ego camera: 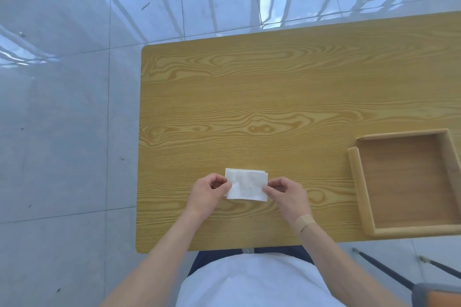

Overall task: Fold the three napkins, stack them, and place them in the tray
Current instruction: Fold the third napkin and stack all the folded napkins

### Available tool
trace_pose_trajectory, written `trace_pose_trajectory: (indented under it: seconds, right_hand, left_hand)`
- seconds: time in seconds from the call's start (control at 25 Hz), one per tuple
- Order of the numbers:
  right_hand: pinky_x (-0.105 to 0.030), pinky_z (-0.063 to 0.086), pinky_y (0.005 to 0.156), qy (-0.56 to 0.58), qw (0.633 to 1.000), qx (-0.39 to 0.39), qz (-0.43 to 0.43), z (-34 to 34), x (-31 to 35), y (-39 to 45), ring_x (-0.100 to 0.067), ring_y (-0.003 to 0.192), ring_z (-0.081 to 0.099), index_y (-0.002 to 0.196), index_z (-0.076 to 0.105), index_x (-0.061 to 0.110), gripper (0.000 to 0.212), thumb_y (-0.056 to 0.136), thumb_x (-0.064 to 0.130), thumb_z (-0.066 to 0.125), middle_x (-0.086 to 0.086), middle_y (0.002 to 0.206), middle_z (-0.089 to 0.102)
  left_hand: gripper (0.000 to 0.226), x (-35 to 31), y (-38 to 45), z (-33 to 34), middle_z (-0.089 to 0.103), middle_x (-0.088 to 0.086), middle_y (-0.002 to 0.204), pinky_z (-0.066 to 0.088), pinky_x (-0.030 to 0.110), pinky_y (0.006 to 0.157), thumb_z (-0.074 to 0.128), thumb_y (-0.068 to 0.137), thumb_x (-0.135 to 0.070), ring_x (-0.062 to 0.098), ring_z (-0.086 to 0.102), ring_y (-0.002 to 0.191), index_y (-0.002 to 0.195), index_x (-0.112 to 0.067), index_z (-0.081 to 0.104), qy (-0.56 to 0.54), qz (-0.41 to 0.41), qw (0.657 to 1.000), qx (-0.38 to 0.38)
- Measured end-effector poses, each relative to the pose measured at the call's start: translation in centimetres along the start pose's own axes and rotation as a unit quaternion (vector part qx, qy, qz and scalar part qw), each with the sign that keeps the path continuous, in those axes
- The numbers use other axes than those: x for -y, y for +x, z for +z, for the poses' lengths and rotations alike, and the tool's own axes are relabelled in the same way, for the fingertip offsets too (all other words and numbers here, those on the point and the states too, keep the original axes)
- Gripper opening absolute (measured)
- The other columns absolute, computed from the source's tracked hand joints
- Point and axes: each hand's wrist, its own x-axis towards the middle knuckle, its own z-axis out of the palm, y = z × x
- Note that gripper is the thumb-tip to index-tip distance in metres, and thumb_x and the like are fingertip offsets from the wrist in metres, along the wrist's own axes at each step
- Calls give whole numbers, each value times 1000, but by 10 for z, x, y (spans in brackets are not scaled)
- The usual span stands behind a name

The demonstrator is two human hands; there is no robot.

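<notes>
Both the left hand (208, 190) and right hand (284, 193) pinched the folded napkins (247, 185) at lower centre; stacking looked done, next carrying them right into the tray (359, 189)

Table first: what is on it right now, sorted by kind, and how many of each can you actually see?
Napkin stack, white, folded, pinched by the left hand and right hand: 1 (layers too thin to count)
Wooden tray, nothing in it: 1
Hands: 2
Total: 4, on the table
</notes>
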Motion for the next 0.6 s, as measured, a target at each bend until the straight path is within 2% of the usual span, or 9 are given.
trace_pose_trajectory:
  seconds: [0.08, 0.28, 0.36, 0.6]
  right_hand:
    - [-30, 55, 76, -7, 1000, -3, 5, 1, 1, 1, -9, 80, 69, 78, 72, 27, 8, 79, 30, 79, 10, 79, 75]
    - [-25, 51, 67, -34, 999, -19, 14, 8, 4, 0, -8, 75, 67, 76, 71, 28, 10, 77, 32, 80, 11, 76, 74]
    - [-26, 52, 68, -42, 999, -26, 19, 10, 6, 0, -7, 74, 66, 76, 71, 28, 10, 78, 34, 79, 12, 76, 73]
    - [-27, 50, 66, -55, 997, -37, 32, 12, 11, -1, -8, 72, 65, 77, 71, 28, 11, 78, 35, 79, 11, 77, 73]
  left_hand:
    - [8, 3, 5, -2, 72, -6, 71, 51, 23, 66, 75, 82, -34, 6, 64, 64, 79, -29, 71, 4, 3, 1000, 6]
    - [7, 6, 11, -7, 74, 4, 77, 57, 44, 77, 77, 80, -33, 12, 64, 67, 77, -31, 71, 11, 10, 1000, 4]
    - [8, 6, 11, -9, 74, 2, 76, 57, 42, 75, 77, 80, -34, 11, 65, 66, 77, -30, 70, 21, 10, 1000, 2]
    - [9, 5, 10, -9, 71, -5, 70, 51, 25, 63, 76, 82, -33, 6, 62, 62, 78, -28, 69, 57, 22, 998, 4]
